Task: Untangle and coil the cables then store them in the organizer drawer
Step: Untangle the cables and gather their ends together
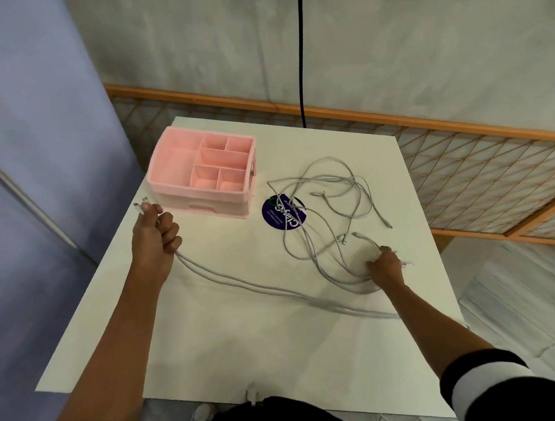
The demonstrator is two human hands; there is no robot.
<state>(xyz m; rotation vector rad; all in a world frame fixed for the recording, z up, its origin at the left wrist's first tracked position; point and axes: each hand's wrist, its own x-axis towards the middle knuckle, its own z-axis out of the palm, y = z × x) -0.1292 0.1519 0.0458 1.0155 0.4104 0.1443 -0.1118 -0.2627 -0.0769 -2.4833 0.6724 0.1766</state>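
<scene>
Several grey cables [328,206] lie in a loose tangle on the right half of the white table [246,344]. My left hand [155,238] grips a pair of cable ends near the table's left edge; their plugs stick out above my fist. Those two strands [248,286] run taut across the table toward the right. My right hand [385,267] grips strands at the near edge of the tangle. The pink organizer [201,176] stands at the back left with open top compartments and a shut drawer [217,209] below.
A round dark blue sticker [278,213] lies on the table under the cables, right of the organizer. A black cord [301,51] hangs down the wall behind the table. A lattice screen [464,177] stands at the right, a blue curtain [36,161] at the left.
</scene>
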